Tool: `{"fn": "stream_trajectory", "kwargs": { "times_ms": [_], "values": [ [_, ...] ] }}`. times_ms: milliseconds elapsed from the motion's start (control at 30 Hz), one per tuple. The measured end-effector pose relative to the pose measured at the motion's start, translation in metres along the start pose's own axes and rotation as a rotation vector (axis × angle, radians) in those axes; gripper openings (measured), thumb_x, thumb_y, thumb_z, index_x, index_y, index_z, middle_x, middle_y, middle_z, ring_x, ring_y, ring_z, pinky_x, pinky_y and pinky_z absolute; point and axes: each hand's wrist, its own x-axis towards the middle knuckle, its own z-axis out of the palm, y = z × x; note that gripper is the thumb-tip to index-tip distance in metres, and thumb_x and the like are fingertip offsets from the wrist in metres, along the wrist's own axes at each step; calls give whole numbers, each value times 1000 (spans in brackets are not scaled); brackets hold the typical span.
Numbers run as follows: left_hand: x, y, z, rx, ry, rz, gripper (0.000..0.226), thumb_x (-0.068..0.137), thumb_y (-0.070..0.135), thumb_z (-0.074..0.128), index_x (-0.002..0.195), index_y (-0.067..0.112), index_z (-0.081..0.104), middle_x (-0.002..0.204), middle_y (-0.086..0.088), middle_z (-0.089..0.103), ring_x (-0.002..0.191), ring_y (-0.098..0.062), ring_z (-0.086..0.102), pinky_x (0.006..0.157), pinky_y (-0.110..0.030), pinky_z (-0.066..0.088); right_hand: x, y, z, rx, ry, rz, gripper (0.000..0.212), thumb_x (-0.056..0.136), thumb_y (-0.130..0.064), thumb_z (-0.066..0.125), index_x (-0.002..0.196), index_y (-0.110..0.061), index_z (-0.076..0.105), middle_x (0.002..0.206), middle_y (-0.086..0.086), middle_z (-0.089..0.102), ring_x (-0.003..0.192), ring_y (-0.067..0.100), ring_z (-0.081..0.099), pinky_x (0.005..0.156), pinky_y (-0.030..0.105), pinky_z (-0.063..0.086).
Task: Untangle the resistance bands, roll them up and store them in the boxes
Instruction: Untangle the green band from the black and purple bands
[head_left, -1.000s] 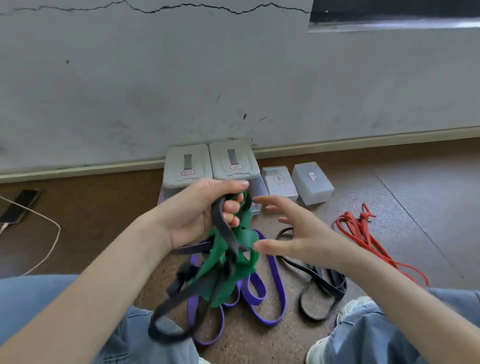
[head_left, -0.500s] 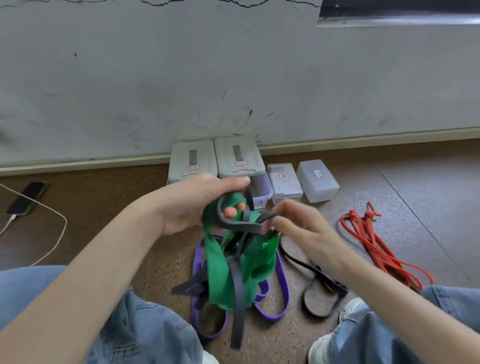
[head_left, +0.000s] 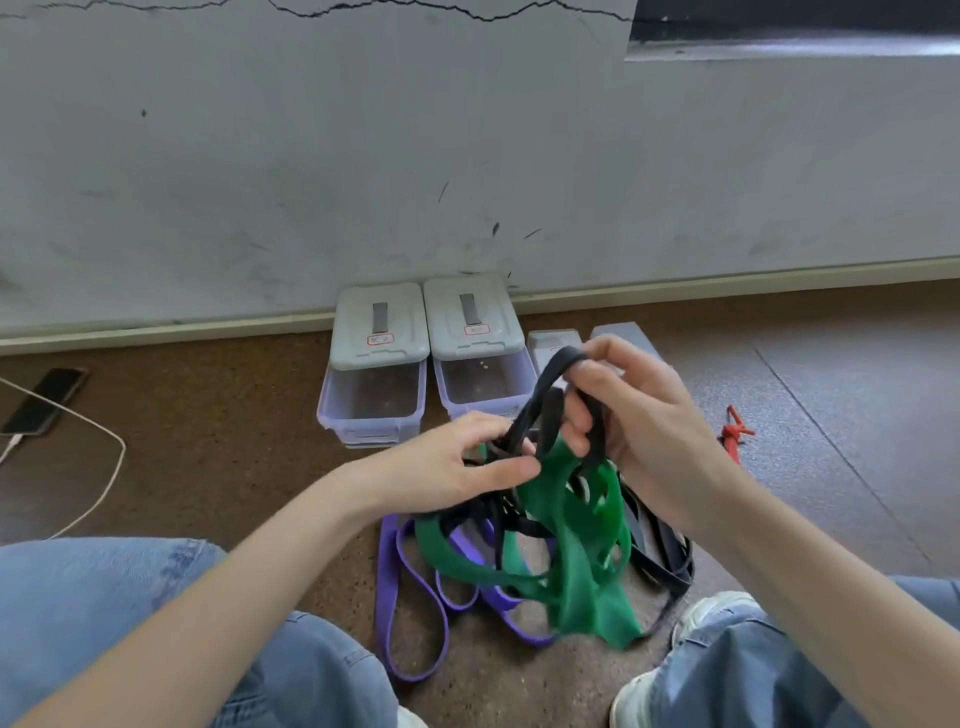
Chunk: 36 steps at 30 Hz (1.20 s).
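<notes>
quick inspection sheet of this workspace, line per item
surface: brown speckled floor, person sitting on it
job's things: black band, green band and purple band tangled; two storage boxes by the wall, fronts look empty
clutter: red cord, partly hidden
grips: left hand pinches the knot; right hand holds a black loop raised
cables: white cable plugged into phone
surroundings: grey wall, cracked near the top
</notes>
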Motion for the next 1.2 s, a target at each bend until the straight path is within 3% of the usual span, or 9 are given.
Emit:
{"fn": "stream_trajectory", "kwargs": {
  "times_ms": [167,300,367,467,667,833,967,1033,1200],
  "values": [
    [1,-10,-9,-5,66,-33,26,81,25,71,96,42,58,105,9,66,89,-15,67,82,-29,55,6,-1,-14,197,160,6,21,95,-5,42,78,-10,53,52,-3,41,41,7,33,41,15,32],
    [-17,8,-41,-306,173,10,18,81,38,67,98,32,67,100,-7,73,88,-20,71,71,-24,54,8,-8,-32,-56,323,112,14,93,-6,49,79,-9,50,54,-2,44,41,6,37,41,15,31],
    [-25,16,-54,-507,193,31,22,82,35,64,99,25,71,96,-14,73,78,-25,71,63,-22,55,6,-7,-32,-380,223,247,4,91,-14,55,90,-10,54,73,1,59,58,9,55,57,18,45],
    [-26,25,-49,-535,239,-17,27,82,31,60,93,9,72,88,-22,71,59,-18,67,56,-18,52,1,1,-21,-630,132,202,25,85,-26,63,108,-19,55,106,-4,62,97,10,62,84,26,50],
    [-21,26,-37,-629,191,-150,30,87,29,58,76,6,73,72,-12,73,60,-15,69,55,-18,53,-14,9,7,-616,-344,200,40,78,-46,65,111,-24,58,107,-8,65,95,10,64,83,33,55],
    [-17,19,-40,-885,123,-193,44,73,49,67,96,12,73,89,-14,72,62,-17,66,57,-22,55,-11,17,16,-559,-100,45,15,82,-18,68,95,-15,62,75,19,61,67,35,59,68,41,52],
    [-18,16,-46,-906,19,-210,54,71,46,69,111,9,64,100,-20,70,81,-24,70,69,-29,58,-5,6,0,-520,75,93,2,86,-16,62,86,-15,64,79,25,65,68,23,62,67,26,52],
    [-21,15,-50,-793,61,-230,48,73,37,72,110,8,62,100,-18,71,90,-25,71,72,-27,58,-4,4,-7,-533,149,125,12,89,-16,57,82,-16,67,73,14,67,63,10,60,63,20,48],
    [-22,7,-54,-377,355,-342,11,84,21,67,86,14,59,70,-4,74,63,-9,71,52,-11,50,1,-9,-22,-367,263,93,16,93,-13,48,87,-11,63,80,4,71,53,8,54,51,17,43]
  ]
}}
